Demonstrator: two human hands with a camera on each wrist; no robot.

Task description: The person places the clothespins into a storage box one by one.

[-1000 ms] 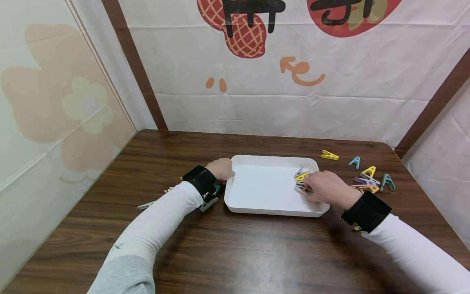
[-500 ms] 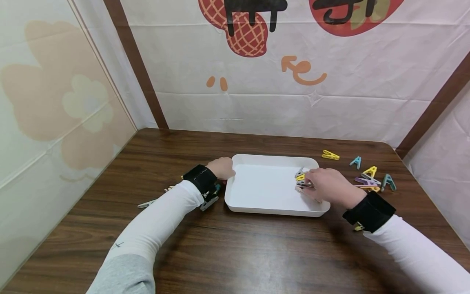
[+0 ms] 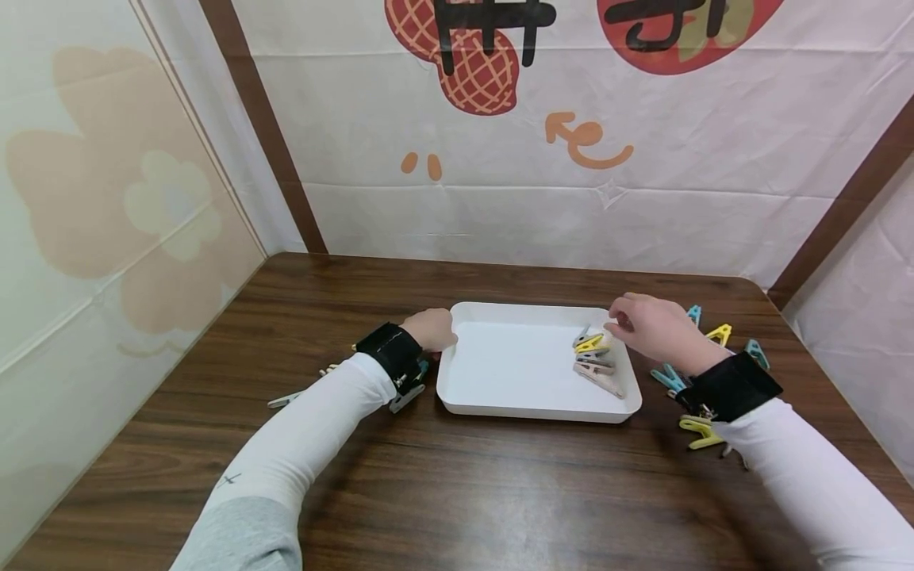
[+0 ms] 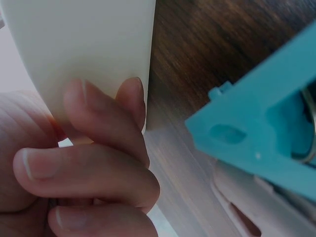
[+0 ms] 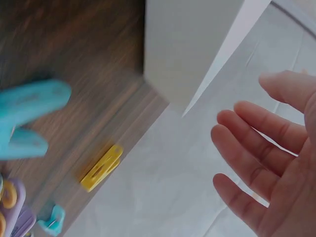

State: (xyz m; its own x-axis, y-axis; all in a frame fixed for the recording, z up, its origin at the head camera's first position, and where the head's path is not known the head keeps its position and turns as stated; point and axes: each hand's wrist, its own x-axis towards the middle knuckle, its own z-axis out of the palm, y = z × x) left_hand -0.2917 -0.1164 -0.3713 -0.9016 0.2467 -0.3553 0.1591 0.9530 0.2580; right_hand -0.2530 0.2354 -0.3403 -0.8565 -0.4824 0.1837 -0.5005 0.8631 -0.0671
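A white tray (image 3: 507,365) lies on the table. My left hand (image 3: 430,328) holds its left wall; the left wrist view has the fingers (image 4: 103,118) curled against the outside. My right hand (image 3: 660,329) hovers over the tray's right rim, fingers loosely bent with nothing between them, as the right wrist view confirms. Inside the tray's right end sit several clothespins: a yellow clothespin (image 3: 589,343) and grey ones, with a beige clothespin (image 3: 600,379) nearest the front. Beyond the tray, a yellow clothespin (image 5: 101,168) shows in the right wrist view; the right hand covers it in the head view.
Right of the tray are more clothespins, among them a blue clothespin (image 3: 670,377), a lime-yellow clothespin (image 3: 700,431) and a teal clothespin (image 3: 757,353). By the left wrist lie others, including a turquoise clothespin (image 4: 256,113). Printed cloth walls (image 3: 457,222) stand behind the table.
My right hand has let go of the clothespins in the tray and risen back and right, uncovering them. The left hand keeps its place on the tray.
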